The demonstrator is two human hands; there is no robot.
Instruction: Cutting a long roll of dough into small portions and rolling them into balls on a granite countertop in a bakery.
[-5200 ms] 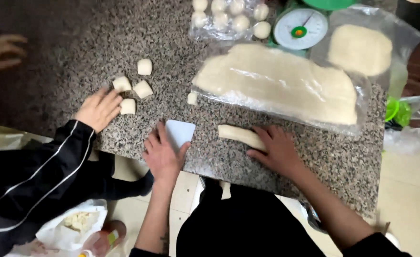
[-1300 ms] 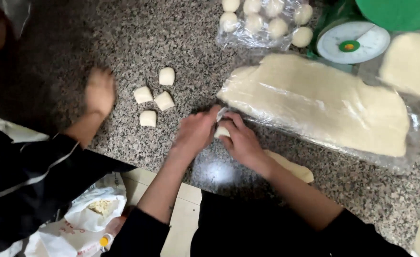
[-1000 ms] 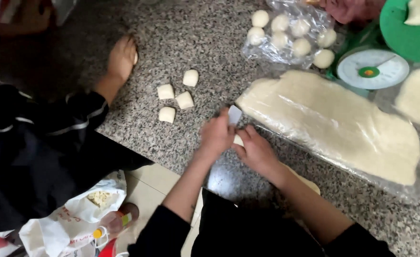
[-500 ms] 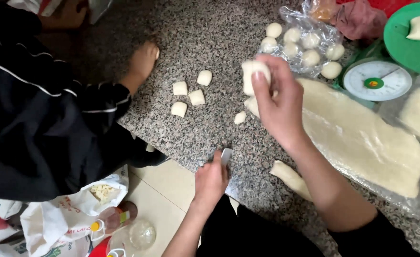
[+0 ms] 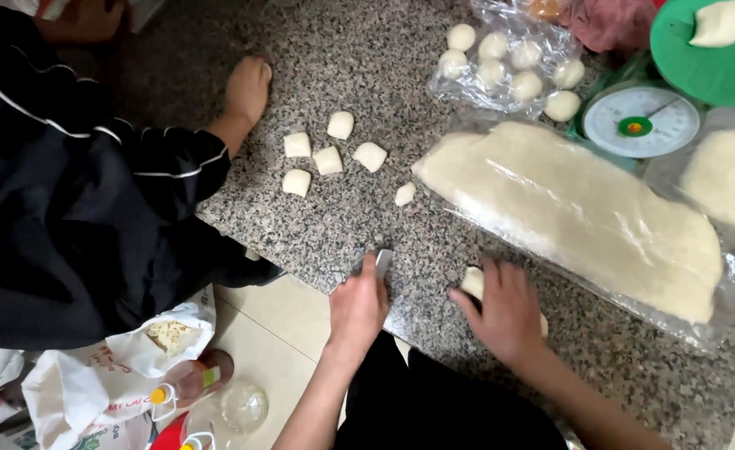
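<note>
A speckled granite counter (image 5: 367,50) stands over a pale tiled floor (image 5: 276,321). At its near edge, the left hand (image 5: 357,307) grasps a metal scraper (image 5: 383,261). Just right, the right hand (image 5: 507,310) curls over a dough roll (image 5: 472,282), which lies under its palm.

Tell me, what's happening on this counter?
A person is portioning dough on a granite counter. The left hand holds a scraper; the right hand rests on a dough roll. Cut dough pieces lie beside another person's hand, near a large dough slab.
</note>
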